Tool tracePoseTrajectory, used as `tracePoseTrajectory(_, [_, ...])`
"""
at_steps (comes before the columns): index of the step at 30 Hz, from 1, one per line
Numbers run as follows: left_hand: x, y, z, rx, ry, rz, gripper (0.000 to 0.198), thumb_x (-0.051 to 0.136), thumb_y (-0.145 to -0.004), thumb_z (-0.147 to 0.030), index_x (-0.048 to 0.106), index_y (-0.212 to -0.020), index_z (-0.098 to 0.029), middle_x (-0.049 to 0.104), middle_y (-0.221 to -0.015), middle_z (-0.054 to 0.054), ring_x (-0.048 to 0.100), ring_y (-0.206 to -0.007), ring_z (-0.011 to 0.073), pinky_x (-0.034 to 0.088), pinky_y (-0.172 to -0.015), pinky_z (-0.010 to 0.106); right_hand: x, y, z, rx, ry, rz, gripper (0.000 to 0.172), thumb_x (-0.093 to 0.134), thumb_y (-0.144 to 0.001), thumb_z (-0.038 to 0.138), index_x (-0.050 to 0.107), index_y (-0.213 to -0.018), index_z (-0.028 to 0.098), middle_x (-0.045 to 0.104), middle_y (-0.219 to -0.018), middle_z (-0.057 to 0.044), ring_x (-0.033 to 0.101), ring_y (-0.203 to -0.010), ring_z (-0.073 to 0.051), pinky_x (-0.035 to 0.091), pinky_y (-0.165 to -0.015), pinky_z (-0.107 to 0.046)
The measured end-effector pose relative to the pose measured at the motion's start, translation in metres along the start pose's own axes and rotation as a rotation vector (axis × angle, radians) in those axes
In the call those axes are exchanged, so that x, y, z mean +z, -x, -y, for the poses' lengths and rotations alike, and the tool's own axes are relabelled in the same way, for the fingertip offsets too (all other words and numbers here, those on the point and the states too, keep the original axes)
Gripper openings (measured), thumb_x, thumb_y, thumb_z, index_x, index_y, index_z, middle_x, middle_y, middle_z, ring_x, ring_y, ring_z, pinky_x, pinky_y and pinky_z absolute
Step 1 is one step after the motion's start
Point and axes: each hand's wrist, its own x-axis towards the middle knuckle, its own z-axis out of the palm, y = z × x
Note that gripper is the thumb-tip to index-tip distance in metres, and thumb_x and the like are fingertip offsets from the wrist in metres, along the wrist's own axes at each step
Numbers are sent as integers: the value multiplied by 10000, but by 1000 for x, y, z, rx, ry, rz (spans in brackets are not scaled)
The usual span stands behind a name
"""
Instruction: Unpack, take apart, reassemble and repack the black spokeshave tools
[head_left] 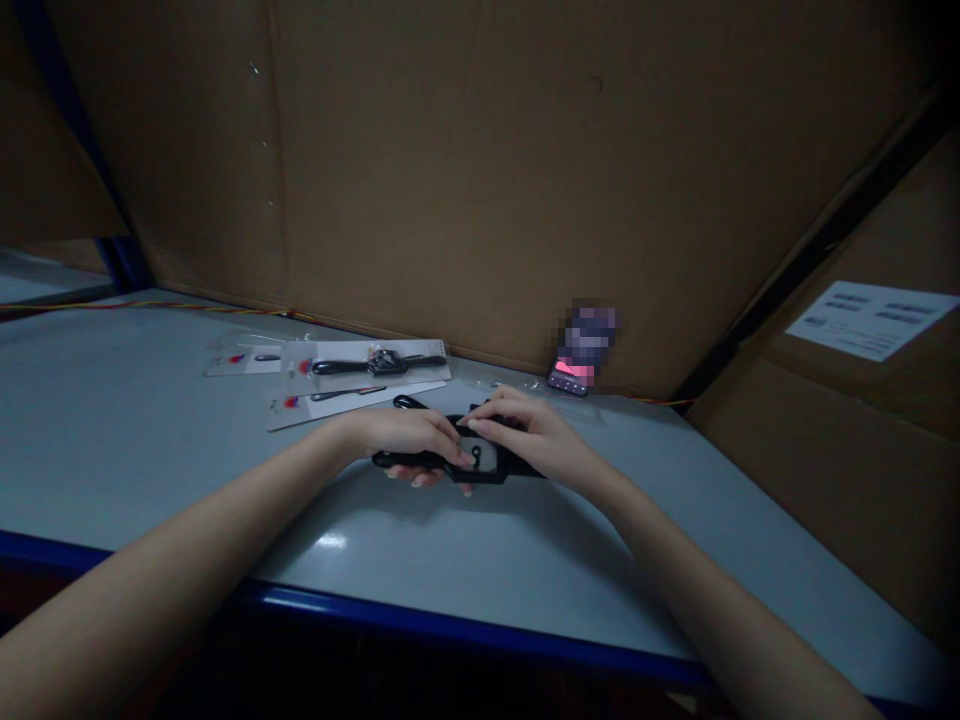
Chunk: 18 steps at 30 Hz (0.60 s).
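A black spokeshave (480, 478) with a pale grey flat part and a small dark screw or hook in its middle is held just above the table. My left hand (416, 435) is closed around its left handle, thumb pressed on the middle part. My right hand (525, 430) lies over its right side, fingertips pinched together at the top of the body. What the right fingertips grip is too small to tell. Behind the left hand shows a black looped handle end (409, 402); the rest of that piece is hidden by my hands.
Carded packs with black spokeshaves (375, 362) overlap at the back left of the grey table (600, 560). A lit phone (574, 365) leans on the cardboard wall (450, 180). Clear plastic wrapping (510, 383) lies behind my hands. A labelled cardboard box (840, 400) stands right.
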Motion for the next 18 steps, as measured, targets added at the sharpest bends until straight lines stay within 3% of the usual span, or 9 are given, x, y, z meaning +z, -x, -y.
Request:
tracePoseTrajectory(5, [-1, 1, -1, -4, -2, -39, 370, 491, -826, -419, 646, -959, -111, 444, -447, -51, 318, -267, 43, 200, -263, 165, -9, 2, 2, 45, -121, -86, 286, 519, -831, 276, 606, -1102, 250, 576, -885, -30, 533, -830, -148, 410, -692, -288])
tracePoseTrajectory(7, [-1, 2, -1, 1, -6, -51, 374, 502, -821, -428, 647, -959, -112, 431, -451, -56, 307, -270, 36, 192, -267, 165, -11, 3, 3, 83, -197, -78, 345, 573, -791, 301, 577, -1133, 259, 604, -835, -14, 548, -773, -145, 426, -674, -291])
tracePoseTrajectory(9, [-2, 4, -1, 0, -10, -64, 378, 510, -816, -435, 649, -956, -113, 427, -462, -56, 304, -276, 32, 188, -270, 165, -11, 5, 4, 127, -236, -71, 368, 627, -743, 319, 585, -1102, 247, 614, -734, 5, 547, -674, -135, 427, -623, -282])
tracePoseTrajectory(12, [-2, 5, -1, -14, -16, -65, 391, 512, -809, -448, 647, -958, -113, 421, -476, -55, 301, -283, 32, 181, -268, 160, -11, 6, 6, 138, -184, -81, 253, 677, -692, 306, 645, -924, 212, 639, -713, -1, 538, -619, -123, 409, -582, -266])
tracePoseTrajectory(18, [-5, 3, 1, -53, 63, -39, 378, 445, -793, -404, 624, -941, -105, 404, -483, -46, 299, -298, 58, 186, -259, 169, -11, 7, 12, 27, -19, -65, 108, 661, -710, 258, 685, -795, 196, 633, -733, -13, 514, -621, -109, 379, -554, -238])
